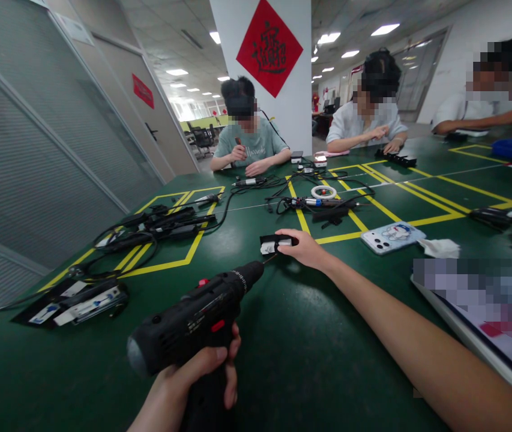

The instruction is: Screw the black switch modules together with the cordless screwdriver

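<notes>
My left hand [206, 375] is wrapped round the handle of a black cordless drill [192, 315] with red buttons. The drill points away and to the right, its thin bit [270, 259] ending just below a small black-and-white block [275, 244]. Whether the bit's tip touches the block I cannot tell. My right hand [298, 245] grips that block from its right side, fingers over the top and thumb at the front. The block stands at the green tabletop [283, 336]; its underside and right end are hidden.
Cables and black tools [170, 223] lie at left, near blue-and-white packets [89, 306]. Beyond my right hand are a white ring [323, 192] and more tools. A patterned phone [392, 237], tissue [440, 248] and tablet [481, 324] lie right. Several people sit across the table.
</notes>
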Demonstrator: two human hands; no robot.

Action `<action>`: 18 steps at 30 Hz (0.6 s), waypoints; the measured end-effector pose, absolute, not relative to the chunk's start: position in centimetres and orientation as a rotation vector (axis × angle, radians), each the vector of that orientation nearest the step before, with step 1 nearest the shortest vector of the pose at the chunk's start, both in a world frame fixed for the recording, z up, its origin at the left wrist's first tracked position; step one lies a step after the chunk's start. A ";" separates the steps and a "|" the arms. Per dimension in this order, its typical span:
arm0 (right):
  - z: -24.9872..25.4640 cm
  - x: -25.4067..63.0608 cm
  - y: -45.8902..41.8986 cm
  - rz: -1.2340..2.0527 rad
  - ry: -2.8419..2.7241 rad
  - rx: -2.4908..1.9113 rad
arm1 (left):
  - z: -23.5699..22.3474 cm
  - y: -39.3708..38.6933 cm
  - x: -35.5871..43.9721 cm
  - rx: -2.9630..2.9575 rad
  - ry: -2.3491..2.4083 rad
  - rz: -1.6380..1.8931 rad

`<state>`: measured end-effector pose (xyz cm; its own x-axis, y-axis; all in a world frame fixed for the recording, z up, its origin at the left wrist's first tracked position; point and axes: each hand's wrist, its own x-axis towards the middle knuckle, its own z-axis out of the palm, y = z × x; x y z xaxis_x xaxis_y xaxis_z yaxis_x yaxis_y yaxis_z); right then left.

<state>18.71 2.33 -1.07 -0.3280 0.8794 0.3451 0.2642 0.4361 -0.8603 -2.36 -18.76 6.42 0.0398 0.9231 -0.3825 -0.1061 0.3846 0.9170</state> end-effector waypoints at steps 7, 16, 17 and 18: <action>-1.1 18.6 2.3 0.890 -1.822 -0.991 | 6.0 -18.7 -2.7 0.852 1.271 0.927; -1.4 18.6 2.4 0.873 -1.827 -0.979 | 6.3 -18.7 -2.4 0.863 1.273 0.944; -1.4 18.6 2.4 0.875 -1.825 -0.981 | 6.3 -18.8 -2.3 0.862 1.276 0.949; -1.4 18.6 2.4 0.878 -1.824 -0.983 | 6.4 -18.8 -2.2 0.863 1.274 0.956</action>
<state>18.61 2.41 -1.39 -0.3175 0.8802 0.3529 0.2733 0.4413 -0.8547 -2.19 -18.76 6.41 0.0425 0.9276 -0.3712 -0.0975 0.3736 0.9224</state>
